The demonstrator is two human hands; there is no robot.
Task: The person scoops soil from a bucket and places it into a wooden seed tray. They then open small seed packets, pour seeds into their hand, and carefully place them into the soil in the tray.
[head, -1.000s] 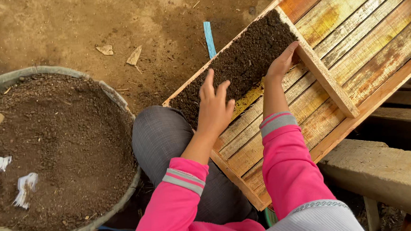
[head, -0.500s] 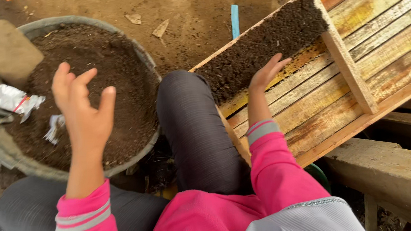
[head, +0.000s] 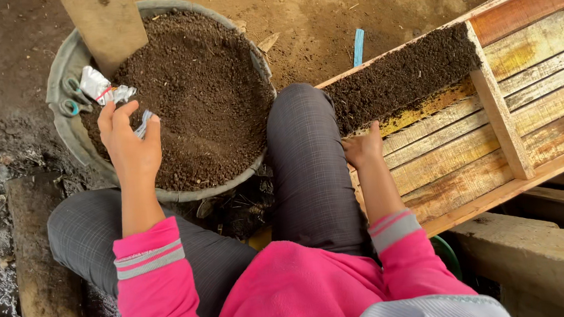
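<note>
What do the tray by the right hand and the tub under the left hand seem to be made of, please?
The tray looks like rough, unfinished wood: separate slats with grain, stained yellow and orange. The tub looks like grey rubber or soft plastic, since its rim is thick, dull and slightly wavy; which of the two is unclear.

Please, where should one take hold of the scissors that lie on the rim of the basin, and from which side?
Probably by the teal handle loops of the scissors, coming from above on the basin's left rim. The loops lie flat and free there, while the blade end runs under the crumpled white packet. The left hand, open over the soil, is nearest.
</note>
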